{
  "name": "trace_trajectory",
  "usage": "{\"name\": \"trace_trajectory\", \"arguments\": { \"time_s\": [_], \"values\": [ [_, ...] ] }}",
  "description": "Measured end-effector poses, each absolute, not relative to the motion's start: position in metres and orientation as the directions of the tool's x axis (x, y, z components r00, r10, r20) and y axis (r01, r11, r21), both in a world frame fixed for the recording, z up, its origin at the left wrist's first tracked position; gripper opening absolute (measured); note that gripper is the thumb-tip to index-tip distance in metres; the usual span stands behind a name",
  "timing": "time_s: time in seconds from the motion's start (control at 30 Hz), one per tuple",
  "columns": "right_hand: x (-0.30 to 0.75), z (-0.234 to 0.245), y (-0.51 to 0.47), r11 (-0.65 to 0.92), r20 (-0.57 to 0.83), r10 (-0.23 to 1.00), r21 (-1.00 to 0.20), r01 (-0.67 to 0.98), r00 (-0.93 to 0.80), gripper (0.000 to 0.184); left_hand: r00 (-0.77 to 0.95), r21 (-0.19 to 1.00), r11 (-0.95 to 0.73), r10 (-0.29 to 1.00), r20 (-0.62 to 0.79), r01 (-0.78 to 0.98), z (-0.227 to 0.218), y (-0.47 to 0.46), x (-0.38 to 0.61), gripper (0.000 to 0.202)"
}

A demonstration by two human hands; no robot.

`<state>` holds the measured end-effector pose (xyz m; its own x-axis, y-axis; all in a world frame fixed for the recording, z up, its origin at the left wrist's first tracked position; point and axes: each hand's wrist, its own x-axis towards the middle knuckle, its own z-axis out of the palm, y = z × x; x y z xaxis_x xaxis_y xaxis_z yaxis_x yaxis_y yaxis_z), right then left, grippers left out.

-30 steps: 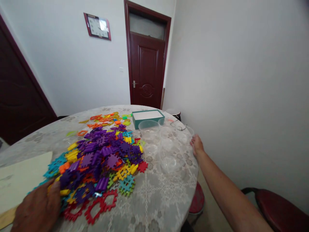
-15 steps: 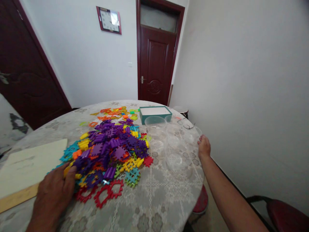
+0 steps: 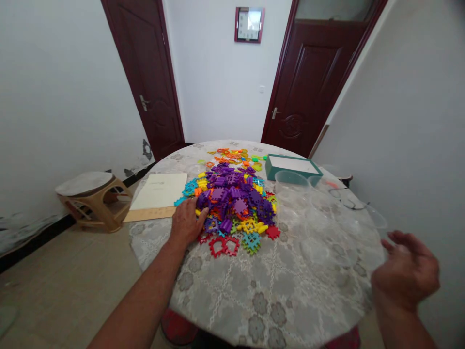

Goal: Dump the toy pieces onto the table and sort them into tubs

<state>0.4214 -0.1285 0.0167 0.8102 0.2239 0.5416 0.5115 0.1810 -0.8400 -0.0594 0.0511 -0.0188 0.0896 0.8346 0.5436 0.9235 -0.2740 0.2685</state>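
A heap of colourful plastic interlocking pieces (image 3: 234, 198), mostly purple, lies on a round table (image 3: 276, 286) with a lace-patterned cover. My left hand (image 3: 186, 224) rests flat on the table at the heap's left edge, fingers touching the pieces, holding nothing. My right hand (image 3: 407, 271) hovers in the air off the table's right rim, fingers loosely spread and empty. Several clear plastic bowls (image 3: 290, 186) stand to the right of the heap, between it and my right hand.
A teal box (image 3: 292, 167) with a white top sits at the back of the table. A pale booklet on a wooden board (image 3: 160, 194) lies at the left. A low stool (image 3: 90, 196) stands on the floor at left. Two dark doors and a wall clock are behind.
The view has pulled back and swung left, showing the whole table. My right hand has lifted off the table's right edge into the air. My left hand stays at the heap.
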Motion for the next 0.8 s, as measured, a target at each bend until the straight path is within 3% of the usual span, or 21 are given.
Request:
{"name": "trace_trajectory", "arguments": {
  "time_s": [0.07,0.13,0.23,0.33,0.43,0.63,0.8],
  "values": [
    [0.362,0.021,-0.146,0.209,0.653,0.434,-0.743,0.636,0.621,0.044,0.074,0.274,-0.258,0.839,0.540,0.926,-0.018,0.051,-0.054,0.055],
    [0.307,0.018,-0.150,0.313,0.642,0.735,-0.609,0.729,0.220,0.040,0.059,0.284,-0.248,0.839,0.541,0.926,-0.018,0.050,-0.048,0.056],
    [0.254,-0.002,-0.129,0.369,0.462,0.877,-0.477,0.798,-0.129,0.060,0.047,0.298,-0.237,0.848,0.528,0.925,-0.017,0.049,-0.039,0.057],
    [0.235,-0.023,-0.092,0.321,0.393,0.905,-0.377,0.869,-0.164,0.074,0.024,0.320,-0.213,0.863,0.504,0.923,-0.018,0.047,-0.033,0.059],
    [0.231,-0.032,-0.062,0.272,0.384,0.913,-0.324,0.906,-0.137,0.074,0.017,0.344,-0.209,0.875,0.485,0.916,-0.020,0.045,-0.026,0.067],
    [0.219,-0.030,-0.024,0.295,0.445,0.884,-0.293,0.910,-0.143,0.070,0.034,0.385,-0.237,0.884,0.466,0.892,-0.018,0.042,-0.006,0.079],
    [0.213,-0.033,0.000,0.269,0.469,0.877,-0.299,0.916,-0.104,0.070,0.025,0.383,-0.230,0.882,0.470,0.895,-0.005,0.047,0.005,0.076]
  ]
}}
